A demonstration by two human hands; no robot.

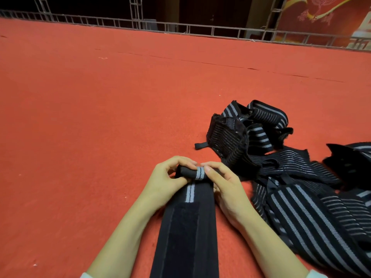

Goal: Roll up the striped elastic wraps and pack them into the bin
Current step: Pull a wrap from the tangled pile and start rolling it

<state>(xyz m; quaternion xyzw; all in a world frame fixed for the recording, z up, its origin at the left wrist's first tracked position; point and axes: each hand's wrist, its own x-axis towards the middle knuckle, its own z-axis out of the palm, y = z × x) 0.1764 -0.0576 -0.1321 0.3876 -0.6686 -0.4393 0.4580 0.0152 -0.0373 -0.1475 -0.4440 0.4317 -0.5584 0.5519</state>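
A black elastic wrap (186,233) with grey centre stripes lies flat on the red carpet, running from the bottom edge up toward my hands. Its far end is curled into a small roll (193,174). My left hand (170,177) pinches the roll's left side, thumb under and fingers over. The roll's right side is held by my right hand (224,183), fingers curled over the top. A heap of loose striped wraps (281,167) lies to the right. No bin is in view.
Red carpet (100,117) spreads wide to the left and ahead. A metal truss rail (180,29) borders its far edge, with a red banner (321,17) behind at the back right.
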